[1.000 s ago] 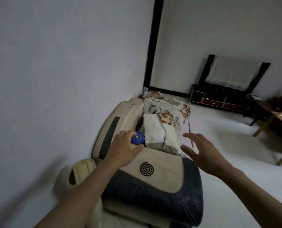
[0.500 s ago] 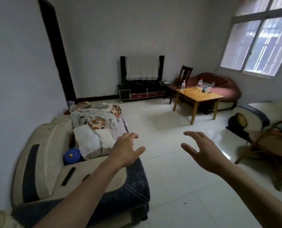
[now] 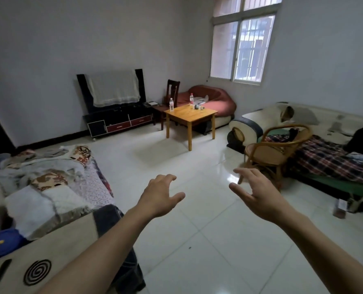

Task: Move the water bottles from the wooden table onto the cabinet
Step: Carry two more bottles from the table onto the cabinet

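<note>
A small wooden table (image 3: 184,116) stands across the room. Two clear water bottles stand upright on it: one (image 3: 171,105) at its left corner, another with a red label (image 3: 191,99) at the back. A third bottle (image 3: 198,106) seems to lie on its side beside them. Left of the table is a low black cabinet (image 3: 121,122) with red drawers. My left hand (image 3: 159,195) and my right hand (image 3: 256,190) reach out in front of me, fingers spread and loosely bent, holding nothing, far from the table.
A sofa with heaped blankets (image 3: 47,179) and a blue object (image 3: 3,242) is at my left. At the right stand a rattan chair (image 3: 276,149) and a sofa with a plaid blanket (image 3: 327,158). A dark wooden chair (image 3: 173,90) stands behind the table. White tiled floor (image 3: 176,166) lies between.
My view has swung right, from the wall and sofa to the whole room with the table and cabinet. Both hands stay stretched out in front, holding nothing.
</note>
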Motion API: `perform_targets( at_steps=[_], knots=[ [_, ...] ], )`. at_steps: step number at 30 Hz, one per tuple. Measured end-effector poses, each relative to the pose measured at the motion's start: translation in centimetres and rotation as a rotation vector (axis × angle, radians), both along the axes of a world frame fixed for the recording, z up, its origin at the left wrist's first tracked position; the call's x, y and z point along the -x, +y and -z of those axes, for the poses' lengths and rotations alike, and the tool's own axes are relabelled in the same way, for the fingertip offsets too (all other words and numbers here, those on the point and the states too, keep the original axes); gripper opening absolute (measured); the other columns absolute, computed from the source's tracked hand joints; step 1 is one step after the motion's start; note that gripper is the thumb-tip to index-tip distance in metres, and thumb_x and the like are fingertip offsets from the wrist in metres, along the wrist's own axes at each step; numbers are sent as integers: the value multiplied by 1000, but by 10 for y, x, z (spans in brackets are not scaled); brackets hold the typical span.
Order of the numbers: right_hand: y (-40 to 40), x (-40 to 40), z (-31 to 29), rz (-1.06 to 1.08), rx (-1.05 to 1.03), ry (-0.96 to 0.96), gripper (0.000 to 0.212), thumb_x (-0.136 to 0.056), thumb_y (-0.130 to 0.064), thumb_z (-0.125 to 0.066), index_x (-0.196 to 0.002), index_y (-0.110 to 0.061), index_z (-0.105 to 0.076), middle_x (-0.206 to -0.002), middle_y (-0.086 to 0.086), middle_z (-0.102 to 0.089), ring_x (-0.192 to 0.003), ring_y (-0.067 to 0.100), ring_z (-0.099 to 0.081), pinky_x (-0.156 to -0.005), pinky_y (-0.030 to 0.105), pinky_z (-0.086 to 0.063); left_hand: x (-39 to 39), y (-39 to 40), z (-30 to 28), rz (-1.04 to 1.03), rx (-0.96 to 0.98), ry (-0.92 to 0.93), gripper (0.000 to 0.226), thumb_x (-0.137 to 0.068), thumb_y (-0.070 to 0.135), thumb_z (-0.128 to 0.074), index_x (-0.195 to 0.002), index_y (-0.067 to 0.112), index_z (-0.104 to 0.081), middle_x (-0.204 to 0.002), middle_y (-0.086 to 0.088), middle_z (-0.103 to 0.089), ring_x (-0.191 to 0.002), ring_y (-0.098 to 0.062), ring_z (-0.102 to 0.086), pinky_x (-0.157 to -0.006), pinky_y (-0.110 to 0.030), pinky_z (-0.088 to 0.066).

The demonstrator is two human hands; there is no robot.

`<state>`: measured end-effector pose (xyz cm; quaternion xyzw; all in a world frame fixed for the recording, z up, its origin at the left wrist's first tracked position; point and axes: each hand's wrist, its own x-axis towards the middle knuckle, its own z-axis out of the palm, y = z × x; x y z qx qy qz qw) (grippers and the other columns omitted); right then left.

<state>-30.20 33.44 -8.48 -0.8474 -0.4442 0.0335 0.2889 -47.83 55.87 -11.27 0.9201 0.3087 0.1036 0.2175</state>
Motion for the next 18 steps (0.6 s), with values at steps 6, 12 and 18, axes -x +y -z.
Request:
perform_targets(
  at_steps=[6,12,18],
  knots=[
    [-4,-37,-4,102,-16,-6,63,-89,-62,-47,-143,-29,-43,-144,-1,-44,-121,10,-46,-99,32,-46,-53,12,-9,79,-8,-42,65,-89,54,-59,-145,28,-40,-149,4,-41,-137,-17,-36,-109,-36,-38],
    [28,-59,-15,164,54,-84,55,-91,-57,-49,-139,-31,-44,-139,-2,-46,-113,6,-42,-91,22,-38,-89,55,-5,127,2,-118,64,-89,54,-60,-144,27,-42,-148,2,-43,-134,-19,-39,-107,-39,-41],
    [80,-74,-18,182,85,-114,55,-93,-55,-50,-142,-32,-41,-143,-3,-43,-120,11,-46,-93,23,-41,-114,107,16,144,18,-147,63,-90,54,-58,-144,27,-42,-148,2,-43,-135,-20,-38,-107,-39,-41]
  ],
)
